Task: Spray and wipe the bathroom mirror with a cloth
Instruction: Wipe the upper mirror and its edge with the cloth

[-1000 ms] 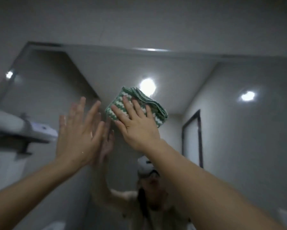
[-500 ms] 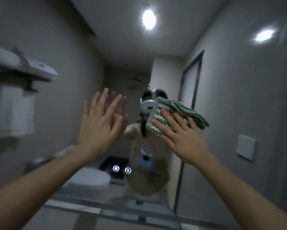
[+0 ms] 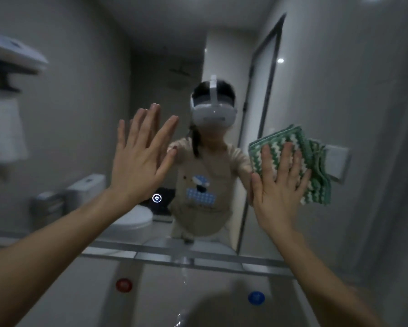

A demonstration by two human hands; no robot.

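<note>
Cloth: a folded green-and-white zigzag cloth (image 3: pixel 292 159) lies flat against the mirror (image 3: pixel 80 114), toward the glass's right side, about midway up, its layered edges fanning out to the right.
Right hand: the right hand (image 3: pixel 277 187) presses the cloth onto the glass with its palm; the grip is spread, fingers straight and slightly apart over the fabric, thumb lying along the cloth's lower left corner.
Left hand: the left hand (image 3: pixel 139 156) is raised left of the cloth and well apart from it, grip spread with fingers straight and pointing up; whether the palm touches the glass cannot be told.
Mirror: its lower edge meets a narrow ledge (image 3: pixel 198 258) running across the view.
Reflection: a person in a white headset (image 3: pixel 213 112) and a beige top with a blue-and-white print, a white toilet (image 3: pixel 129 215), a dark-framed door (image 3: pixel 262 90), a wall plate (image 3: pixel 337 161) partly behind the cloth, and a shelf with a towel (image 3: pixel 2 123) at the far left.
Below the ledge: a red round knob (image 3: pixel 124 284) on the left and a blue one (image 3: pixel 256 297) on the right.
Writing: no brand or lettering can be read; a small round glowing icon (image 3: pixel 157 198) shows in the glass, its symbol too small to make out.
</note>
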